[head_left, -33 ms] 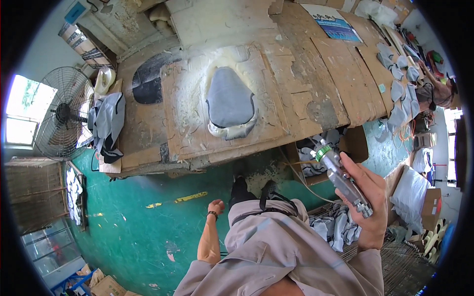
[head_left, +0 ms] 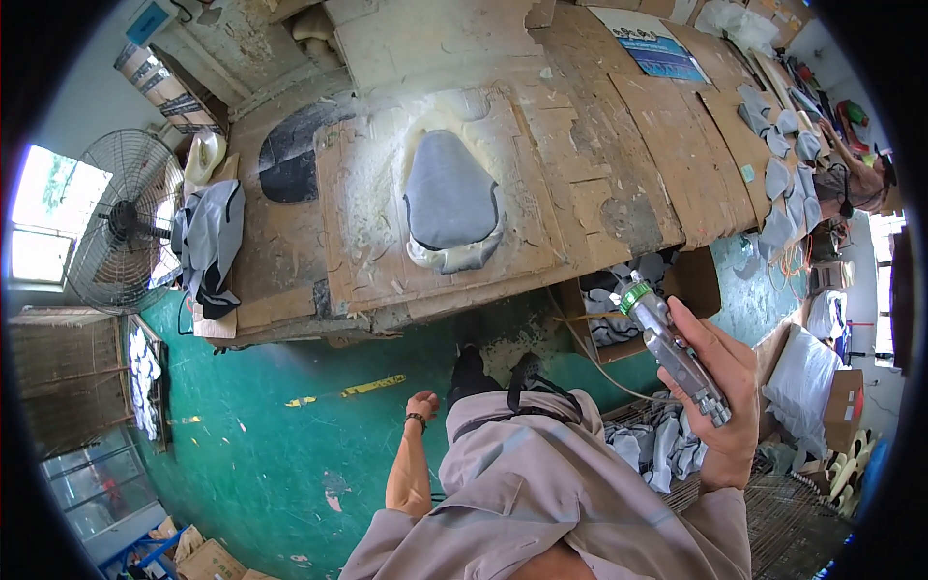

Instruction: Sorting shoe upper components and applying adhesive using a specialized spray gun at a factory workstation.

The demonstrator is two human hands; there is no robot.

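Nothing has shifted since the earlier frame: the right hand [head_left: 727, 396] stays wrapped around the metal spray gun [head_left: 672, 350] just off the cardboard-covered table's [head_left: 619, 145] near edge; left hand [head_left: 421, 403] hangs loosely curled, holding nothing, over open green floor [head_left: 261, 425]

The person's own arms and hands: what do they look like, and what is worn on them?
Both forearms are bare; no gloves are worn. The left hand has a thin dark band around its wrist. The right hand shows no ring, watch or band that I can see. Near the shoulders, the arms come out of a loose, light grey-beige garment with short sleeves.
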